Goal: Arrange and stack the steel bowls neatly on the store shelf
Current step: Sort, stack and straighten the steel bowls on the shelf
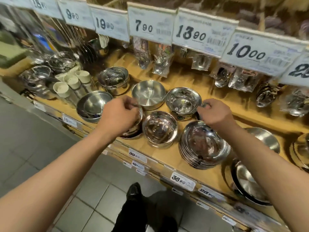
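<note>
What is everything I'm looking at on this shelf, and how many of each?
steel bowls: about six single bowls or short stacks, silver, middle of the shelf
stack of shallow dishes: one stack, silver, front of shelf below the right hand
pale cups: about four, cream, left of the bowls
bagged utensils: several packs, clear wrap, hanging at the back
price cards: a row, white with dark numbers, on the rail above
wooden shelf: one, tan
left hand: one, fingers curled at a bowl rim
right hand: one, fingers curled by a bowl rim; contact unclear
</note>
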`<state>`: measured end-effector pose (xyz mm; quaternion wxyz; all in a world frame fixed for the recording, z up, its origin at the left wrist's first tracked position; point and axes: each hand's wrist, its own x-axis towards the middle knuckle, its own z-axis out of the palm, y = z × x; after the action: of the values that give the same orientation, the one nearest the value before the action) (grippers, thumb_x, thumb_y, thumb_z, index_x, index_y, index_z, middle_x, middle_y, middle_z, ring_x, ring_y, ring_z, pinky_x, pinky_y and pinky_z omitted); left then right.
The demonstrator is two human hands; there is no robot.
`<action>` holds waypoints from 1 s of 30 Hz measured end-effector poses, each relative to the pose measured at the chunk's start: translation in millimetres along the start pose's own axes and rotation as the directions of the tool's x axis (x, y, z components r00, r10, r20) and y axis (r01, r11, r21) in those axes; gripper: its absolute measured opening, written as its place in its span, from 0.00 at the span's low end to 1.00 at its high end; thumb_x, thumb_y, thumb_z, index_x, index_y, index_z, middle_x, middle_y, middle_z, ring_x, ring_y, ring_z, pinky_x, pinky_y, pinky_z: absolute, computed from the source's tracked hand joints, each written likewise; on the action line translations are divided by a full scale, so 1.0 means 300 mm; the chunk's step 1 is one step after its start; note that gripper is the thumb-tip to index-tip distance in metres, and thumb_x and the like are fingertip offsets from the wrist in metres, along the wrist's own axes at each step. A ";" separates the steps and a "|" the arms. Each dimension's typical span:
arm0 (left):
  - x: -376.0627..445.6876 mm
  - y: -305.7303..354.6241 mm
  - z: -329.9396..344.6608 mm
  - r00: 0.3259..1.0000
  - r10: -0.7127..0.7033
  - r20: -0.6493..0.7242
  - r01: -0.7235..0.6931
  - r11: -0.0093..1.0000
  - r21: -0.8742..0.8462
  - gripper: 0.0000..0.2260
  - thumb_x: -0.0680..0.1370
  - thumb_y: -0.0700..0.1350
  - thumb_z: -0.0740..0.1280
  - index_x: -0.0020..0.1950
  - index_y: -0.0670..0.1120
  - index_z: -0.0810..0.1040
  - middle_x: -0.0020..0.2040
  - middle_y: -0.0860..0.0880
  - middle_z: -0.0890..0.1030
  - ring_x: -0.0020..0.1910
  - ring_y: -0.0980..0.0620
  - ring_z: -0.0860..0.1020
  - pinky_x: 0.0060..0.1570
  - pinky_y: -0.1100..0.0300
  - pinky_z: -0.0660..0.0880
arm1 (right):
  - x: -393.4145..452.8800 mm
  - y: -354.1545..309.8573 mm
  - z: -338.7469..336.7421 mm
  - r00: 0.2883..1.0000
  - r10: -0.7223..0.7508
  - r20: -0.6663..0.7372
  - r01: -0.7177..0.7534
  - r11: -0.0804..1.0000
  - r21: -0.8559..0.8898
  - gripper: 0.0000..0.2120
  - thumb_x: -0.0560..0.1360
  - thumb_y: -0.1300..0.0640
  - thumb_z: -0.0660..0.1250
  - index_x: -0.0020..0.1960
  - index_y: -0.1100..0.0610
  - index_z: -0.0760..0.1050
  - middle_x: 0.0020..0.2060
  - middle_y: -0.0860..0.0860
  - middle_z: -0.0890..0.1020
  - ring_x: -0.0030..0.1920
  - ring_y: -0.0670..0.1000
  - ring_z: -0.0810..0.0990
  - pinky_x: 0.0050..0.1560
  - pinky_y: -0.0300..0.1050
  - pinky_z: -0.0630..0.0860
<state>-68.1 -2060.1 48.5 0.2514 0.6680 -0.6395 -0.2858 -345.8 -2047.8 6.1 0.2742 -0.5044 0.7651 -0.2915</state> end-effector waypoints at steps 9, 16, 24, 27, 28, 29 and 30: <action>0.171 -0.157 -0.050 0.995 -0.085 -0.061 0.074 0.984 -0.164 0.09 0.77 0.39 0.66 0.51 0.51 0.82 0.42 0.52 0.84 0.42 0.48 0.82 0.51 0.44 0.82 | 0.186 0.002 0.137 0.978 0.210 0.020 -0.190 0.919 -0.344 0.20 0.78 0.51 0.71 0.60 0.66 0.76 0.51 0.60 0.81 0.54 0.62 0.80 0.46 0.45 0.70; 0.319 -0.178 -0.044 0.996 -0.086 0.037 0.092 0.970 -0.227 0.09 0.79 0.39 0.66 0.47 0.53 0.79 0.41 0.53 0.81 0.42 0.49 0.81 0.52 0.46 0.80 | 0.198 -0.045 0.124 0.974 0.208 -0.086 -0.226 0.896 -0.383 0.08 0.77 0.59 0.70 0.48 0.65 0.81 0.48 0.63 0.84 0.47 0.61 0.80 0.43 0.46 0.72; 0.520 -0.195 -0.141 0.987 -0.120 0.106 0.142 0.962 -0.231 0.09 0.78 0.35 0.64 0.48 0.47 0.81 0.46 0.46 0.84 0.50 0.40 0.84 0.58 0.41 0.81 | 0.152 -0.127 0.087 0.924 0.287 -0.254 -0.325 0.938 -0.123 0.09 0.73 0.59 0.73 0.47 0.64 0.84 0.47 0.62 0.86 0.49 0.63 0.84 0.53 0.58 0.81; 0.616 -0.224 -0.177 0.992 -0.108 0.065 0.114 0.988 -0.106 0.07 0.78 0.38 0.66 0.52 0.44 0.83 0.51 0.41 0.85 0.54 0.39 0.83 0.60 0.42 0.79 | 0.139 -0.172 0.105 0.891 0.411 -0.192 -0.380 0.908 0.178 0.02 0.74 0.64 0.72 0.44 0.63 0.82 0.47 0.62 0.86 0.47 0.61 0.85 0.53 0.63 0.82; 0.650 -0.238 -0.189 0.994 -0.101 0.050 0.103 0.993 -0.055 0.08 0.78 0.39 0.66 0.54 0.42 0.83 0.53 0.39 0.85 0.56 0.38 0.82 0.61 0.43 0.78 | 0.135 -0.199 0.114 0.879 0.453 -0.145 -0.405 0.873 0.271 0.04 0.75 0.67 0.71 0.42 0.61 0.82 0.46 0.61 0.87 0.47 0.61 0.86 0.53 0.64 0.83; 0.683 -0.254 -0.199 0.995 -0.097 0.038 0.097 0.995 0.004 0.09 0.78 0.39 0.67 0.55 0.41 0.83 0.54 0.38 0.85 0.58 0.37 0.81 0.62 0.44 0.77 | 0.138 -0.211 0.128 0.873 0.475 -0.110 -0.417 0.843 0.340 0.08 0.74 0.68 0.70 0.39 0.58 0.82 0.43 0.59 0.87 0.46 0.59 0.87 0.52 0.61 0.84; 0.714 -0.272 -0.208 0.995 -0.094 0.033 0.091 0.993 0.078 0.10 0.78 0.40 0.67 0.57 0.40 0.83 0.56 0.37 0.84 0.58 0.36 0.81 0.62 0.47 0.77 | 0.135 -0.227 0.146 0.877 0.473 -0.088 -0.410 0.831 0.376 0.11 0.74 0.68 0.71 0.36 0.57 0.81 0.40 0.56 0.88 0.43 0.54 0.88 0.50 0.54 0.85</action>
<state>37.8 -2271.1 22.7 0.2004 0.7008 -0.6227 -0.2844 -286.8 -2114.9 20.3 0.3493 -0.2291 0.8189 -0.3936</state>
